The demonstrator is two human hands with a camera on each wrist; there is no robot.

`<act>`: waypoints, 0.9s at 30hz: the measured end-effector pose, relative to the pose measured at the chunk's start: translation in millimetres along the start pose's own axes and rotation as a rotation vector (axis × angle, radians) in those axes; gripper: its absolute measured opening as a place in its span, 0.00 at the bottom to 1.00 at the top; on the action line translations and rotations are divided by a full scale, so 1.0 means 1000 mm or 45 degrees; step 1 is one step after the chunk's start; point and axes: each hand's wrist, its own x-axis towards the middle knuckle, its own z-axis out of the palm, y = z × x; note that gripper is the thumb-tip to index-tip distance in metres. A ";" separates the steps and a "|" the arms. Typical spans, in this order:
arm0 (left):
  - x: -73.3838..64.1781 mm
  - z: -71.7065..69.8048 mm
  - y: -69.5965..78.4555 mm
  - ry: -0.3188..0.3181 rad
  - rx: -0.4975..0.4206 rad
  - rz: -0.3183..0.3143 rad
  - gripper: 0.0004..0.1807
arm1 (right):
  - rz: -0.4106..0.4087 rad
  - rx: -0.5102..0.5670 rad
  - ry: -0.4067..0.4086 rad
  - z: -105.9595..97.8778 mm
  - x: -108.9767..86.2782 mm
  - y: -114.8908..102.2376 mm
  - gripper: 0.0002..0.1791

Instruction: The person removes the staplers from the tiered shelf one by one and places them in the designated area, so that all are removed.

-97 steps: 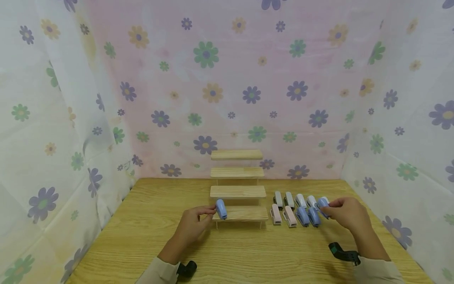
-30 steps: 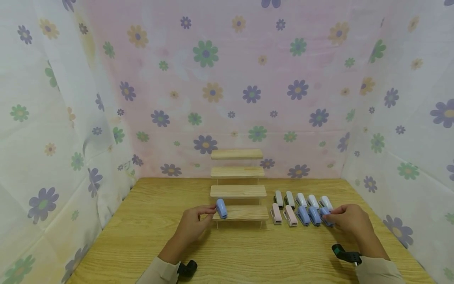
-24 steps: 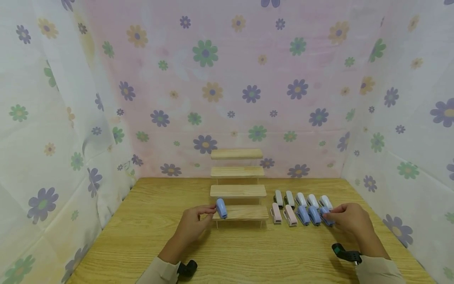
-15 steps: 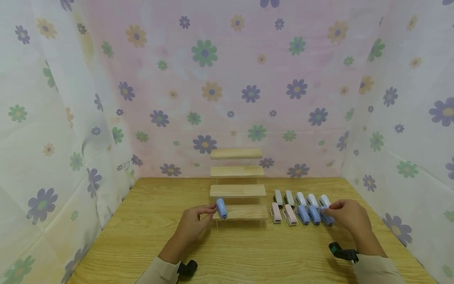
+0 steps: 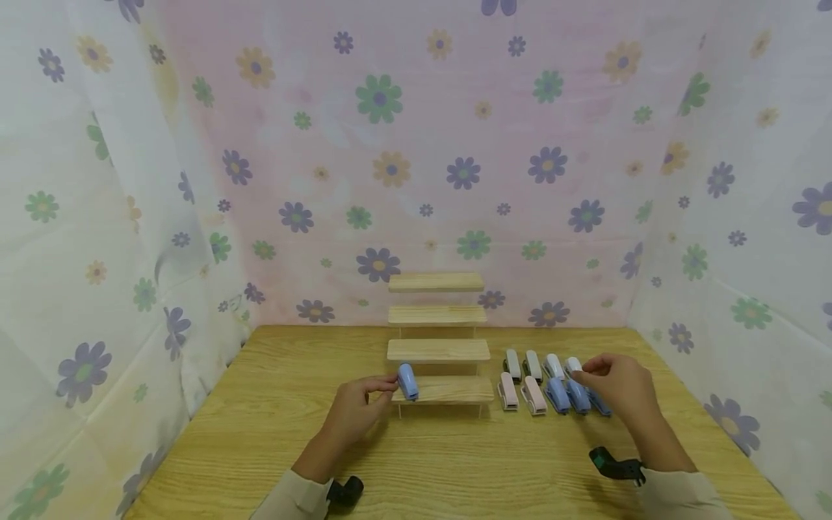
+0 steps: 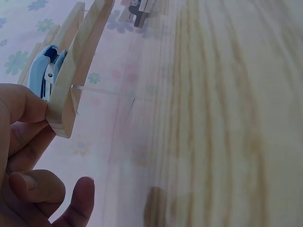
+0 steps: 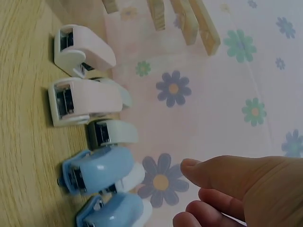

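Observation:
On the lowest board of the stepped wooden stand (image 5: 458, 390), a blue mini stapler (image 5: 407, 383) sits at the left end. My left hand (image 5: 351, 413) has its thumb and index fingertips at the stapler's left side, right by the board's end; in the left wrist view the thumb (image 6: 28, 103) covers part of it. My right hand (image 5: 617, 386) hovers over the right end of two rows of mini staplers, thumb out and fingers loosely curled around nothing. The front row has pink (image 5: 508, 391) and blue staplers (image 5: 578, 396); the back row has grey (image 5: 512, 365) and white ones (image 5: 553, 366).
The stand's upper boards (image 5: 438, 350) rise in steps behind the lowest one. All of it stands on a wood-grain table (image 5: 312, 368) enclosed by flower-print cloth (image 5: 425, 144). Each wrist wears a black camera mount (image 5: 614, 466).
My right hand first moved a blue stapler forward into the front row, then let it go and shifted up and left over the rows. My left hand has stayed still.

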 end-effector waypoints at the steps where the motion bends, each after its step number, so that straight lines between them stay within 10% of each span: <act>1: 0.000 0.000 0.000 0.002 -0.004 -0.003 0.11 | -0.015 0.002 0.002 0.001 0.000 -0.003 0.23; 27: 0.000 0.001 0.000 0.006 0.015 0.018 0.10 | -0.165 0.424 -0.035 0.067 0.005 -0.141 0.10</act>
